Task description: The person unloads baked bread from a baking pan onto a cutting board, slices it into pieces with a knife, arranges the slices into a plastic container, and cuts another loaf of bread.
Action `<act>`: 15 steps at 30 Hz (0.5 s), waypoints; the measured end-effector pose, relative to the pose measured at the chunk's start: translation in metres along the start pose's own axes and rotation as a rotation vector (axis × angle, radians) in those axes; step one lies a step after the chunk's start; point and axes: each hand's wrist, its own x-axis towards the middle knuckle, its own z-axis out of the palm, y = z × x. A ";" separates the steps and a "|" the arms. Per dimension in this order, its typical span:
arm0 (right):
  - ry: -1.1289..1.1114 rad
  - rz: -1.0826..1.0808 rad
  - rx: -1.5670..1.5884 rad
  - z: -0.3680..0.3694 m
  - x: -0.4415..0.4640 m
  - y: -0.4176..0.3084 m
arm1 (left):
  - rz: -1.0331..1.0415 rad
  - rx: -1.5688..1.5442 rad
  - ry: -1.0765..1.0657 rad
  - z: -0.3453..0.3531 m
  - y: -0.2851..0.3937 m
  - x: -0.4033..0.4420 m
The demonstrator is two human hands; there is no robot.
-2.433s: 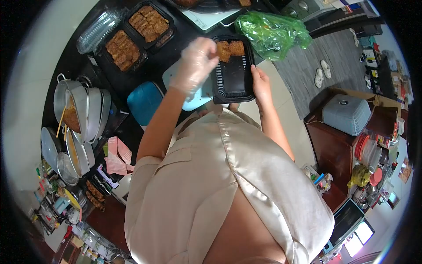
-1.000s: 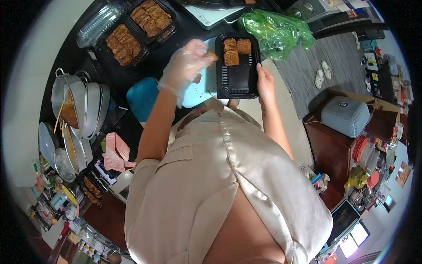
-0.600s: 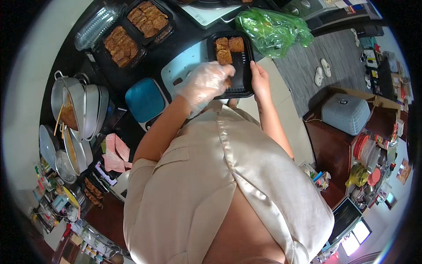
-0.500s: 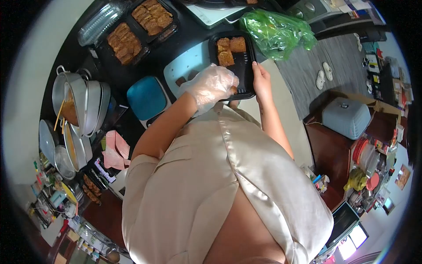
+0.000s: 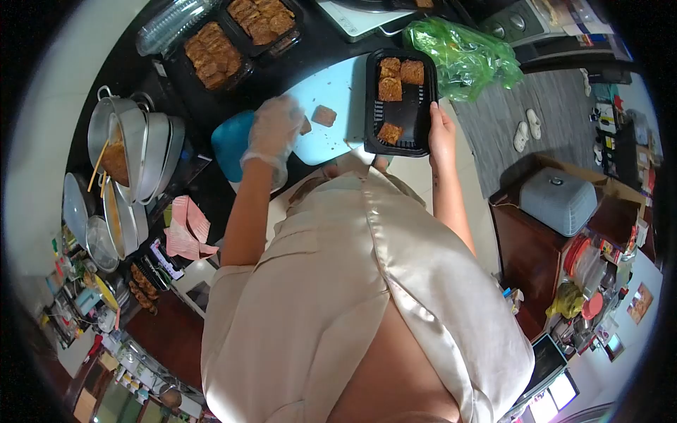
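My left hand (image 5: 273, 128), in a clear plastic glove, is blurred over the left edge of the light blue board (image 5: 338, 81). A brown piece lies partly hidden beside its fingers; whether they grip it is unclear. Another brown piece (image 5: 324, 115) rests on the board. My bare right hand (image 5: 442, 137) grips the right side of a black tray (image 5: 412, 116), thumb at its rim. The tray bears several browned pieces: a cluster at its far end and a separate one (image 5: 389, 133) near the close left corner.
Two filled trays (image 5: 211, 56) (image 5: 262, 20) and clear lids (image 5: 173, 27) stand at the far left. A green plastic bag (image 5: 462, 60) is right of the black tray. Metal pans (image 5: 141, 151) and a teal item (image 5: 231, 148) lie left.
My left hand has let go of a piece in the tray's near corner and moved left, over the board. The view has shifted slightly; my right hand keeps its hold on the tray.
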 end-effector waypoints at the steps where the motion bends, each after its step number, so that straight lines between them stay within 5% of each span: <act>1: 0.011 -0.005 0.011 0.000 -0.001 -0.003 | 0.004 -0.003 0.001 0.011 -0.004 -0.004; 3: 0.028 -0.018 -0.001 0.002 -0.001 -0.006 | -0.360 -0.320 -0.258 0.022 -0.003 -0.007; 7: 0.063 -0.052 -0.050 0.001 0.004 -0.001 | -0.343 -0.394 -0.066 0.036 -0.001 -0.016; 11: 0.038 -0.053 -0.002 0.007 0.000 -0.008 | -0.350 -0.514 -0.100 -0.025 0.041 0.002; 13: 0.026 -0.040 -0.027 0.010 -0.001 -0.007 | -0.191 -1.060 -0.244 -0.034 0.065 0.011; 14: 0.012 -0.027 -0.051 0.012 -0.002 -0.007 | -0.192 -1.061 -0.242 -0.032 0.075 0.015; 15: 0.010 -0.029 -0.053 0.014 -0.002 -0.006 | 0.124 -0.885 -0.176 -0.028 0.084 0.022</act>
